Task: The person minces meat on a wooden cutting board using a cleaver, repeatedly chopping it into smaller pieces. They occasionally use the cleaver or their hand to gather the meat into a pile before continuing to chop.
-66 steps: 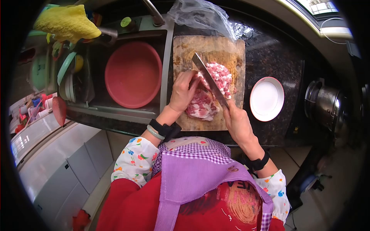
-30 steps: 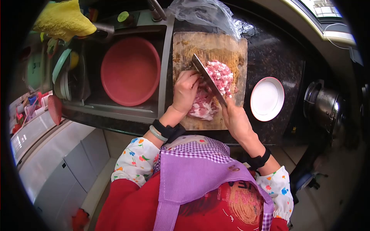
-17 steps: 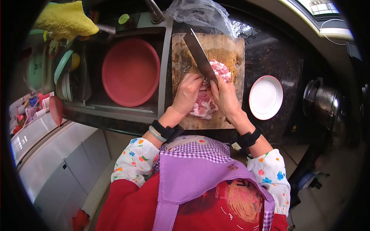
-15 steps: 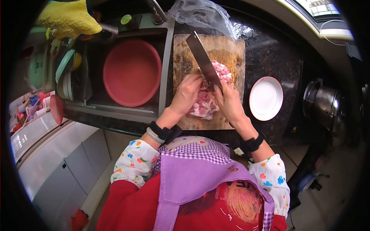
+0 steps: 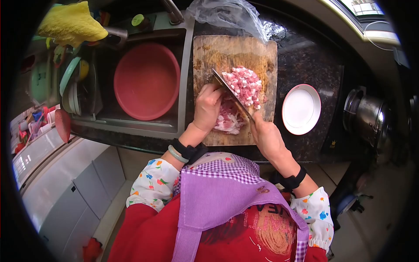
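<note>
My right hand (image 5: 267, 134) is closed round the handle of a cleaver (image 5: 233, 96), whose blade stands on edge and slants up to the left across the cutting board (image 5: 233, 50). Diced raw meat (image 5: 242, 86) is heaped on the far side of the blade. Larger raw meat pieces (image 5: 229, 120) lie on the near side. With curled fingers, my left hand (image 5: 207, 108) presses on the left part of this uncut meat, beside the blade. Its fingertips are partly hidden by the hand itself.
Right of the board stands a white bowl (image 5: 301, 109) with a red rim. A red basin (image 5: 147, 81) sits in the sink at left. Behind the board lies a crumpled plastic bag (image 5: 231, 17). A metal pot (image 5: 369, 115) is at far right.
The cleaver has turned from showing its broad side to standing on edge, with its tip lower. My right hand has moved down and right, so more of the diced meat shows.
</note>
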Demonstrator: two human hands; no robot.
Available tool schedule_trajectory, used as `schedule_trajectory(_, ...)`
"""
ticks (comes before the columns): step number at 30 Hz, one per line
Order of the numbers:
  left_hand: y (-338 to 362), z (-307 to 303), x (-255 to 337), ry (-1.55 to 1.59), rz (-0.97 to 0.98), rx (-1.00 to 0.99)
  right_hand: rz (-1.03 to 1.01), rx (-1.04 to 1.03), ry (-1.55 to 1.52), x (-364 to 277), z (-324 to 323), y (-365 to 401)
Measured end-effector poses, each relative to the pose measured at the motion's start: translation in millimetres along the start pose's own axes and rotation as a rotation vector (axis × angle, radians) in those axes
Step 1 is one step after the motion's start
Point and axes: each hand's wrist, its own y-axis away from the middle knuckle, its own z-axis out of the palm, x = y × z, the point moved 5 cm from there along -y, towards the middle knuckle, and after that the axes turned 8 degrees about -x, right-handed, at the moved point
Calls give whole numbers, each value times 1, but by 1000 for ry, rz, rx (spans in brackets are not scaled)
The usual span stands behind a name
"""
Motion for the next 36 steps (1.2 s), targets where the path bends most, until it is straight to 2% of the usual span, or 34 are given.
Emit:
schedule_trajectory(6,0,7,2,-28,58,-59,-14,72,55,-9,10,-47)
schedule_trajectory(8,4,7,3,-23,93,-121,-176,188,-72,-16,5,-67)
schedule_trajectory(12,10,1,0,-29,121,-115,-213,240,-207,-2,-7,-51)
schedule_trajectory(16,11,-14,0,-25,77,-45,-84,119,-124,-8,-14,-12)
schedule_trajectory(19,9,-9,1,-33,44,-101,10,45,-64,-8,-12,7)
schedule_trajectory(27,10,5,3,-51,37,-88,44,-57,-23,1,13,-3)
schedule_trajectory(33,9,6,1,-58,86,-129,-137,164,-48,-8,13,-60)
schedule_trajectory(35,7,5,2,-25,116,-98,-222,234,-204,5,5,-56)
schedule_trajectory(36,9,-1,2,-4,67,-61,-214,265,-290,0,-3,-45)
